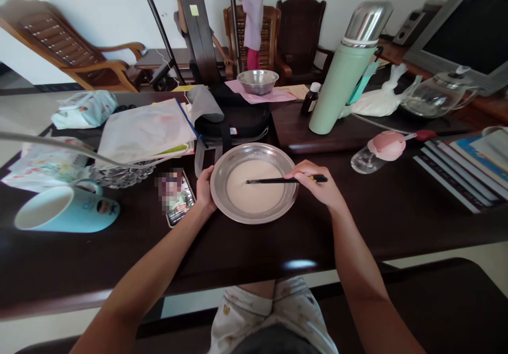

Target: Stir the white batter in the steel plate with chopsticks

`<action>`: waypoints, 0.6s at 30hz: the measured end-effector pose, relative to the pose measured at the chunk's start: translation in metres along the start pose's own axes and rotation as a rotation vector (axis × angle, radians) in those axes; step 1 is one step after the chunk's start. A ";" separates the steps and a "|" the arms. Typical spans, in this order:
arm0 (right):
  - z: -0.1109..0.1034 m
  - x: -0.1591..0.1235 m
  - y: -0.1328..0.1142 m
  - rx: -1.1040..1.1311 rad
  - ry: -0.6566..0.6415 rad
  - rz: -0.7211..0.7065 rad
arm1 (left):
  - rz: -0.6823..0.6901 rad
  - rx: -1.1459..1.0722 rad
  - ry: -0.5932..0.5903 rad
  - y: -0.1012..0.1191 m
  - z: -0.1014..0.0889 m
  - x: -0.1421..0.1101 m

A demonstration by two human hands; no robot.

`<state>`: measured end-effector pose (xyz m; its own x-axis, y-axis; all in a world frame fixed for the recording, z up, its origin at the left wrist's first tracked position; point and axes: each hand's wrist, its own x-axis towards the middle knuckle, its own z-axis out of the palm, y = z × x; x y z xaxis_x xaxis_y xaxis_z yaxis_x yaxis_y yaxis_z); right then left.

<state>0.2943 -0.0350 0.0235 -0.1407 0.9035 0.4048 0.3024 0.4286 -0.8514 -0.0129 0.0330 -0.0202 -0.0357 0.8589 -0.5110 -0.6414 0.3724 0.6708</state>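
Note:
A wide metal bowl (222, 206) rests on the dark table in front of me, with a smooth, pale cream-coloured liquid (257, 198) in it. My left hand (205, 189) grips the bowl's left rim, its fingers partly hidden behind the edge. Black chopsticks (270, 181) are pinched in my right hand (317, 182) over the bowl's right rim. Their tips dip into the liquid near the middle of the bowl. Close to my left hand lies a phone (180, 200) with its screen lit.
A blue mug (71, 211) stands at the left, near a glass dish (123, 173). Behind the bowl are a black case (234, 124) and a smaller metal bowl (257, 83). Rightward are a green thermos (341, 79), a pink-lidded bottle (383, 150) and books (456, 174). Two people are beyond the table.

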 end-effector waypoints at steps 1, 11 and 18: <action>-0.001 0.000 0.000 -0.002 0.030 0.000 | -0.001 0.001 0.003 0.000 0.001 0.000; 0.001 0.000 0.000 0.002 -0.011 -0.020 | 0.013 -0.015 0.055 0.001 0.008 -0.006; -0.002 -0.001 -0.001 0.066 -0.012 0.024 | 0.011 -0.004 0.034 0.000 0.005 -0.004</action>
<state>0.2962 -0.0369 0.0248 -0.1456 0.9134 0.3802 0.2432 0.4056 -0.8811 -0.0087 0.0311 -0.0148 -0.0688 0.8507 -0.5211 -0.6439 0.3611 0.6745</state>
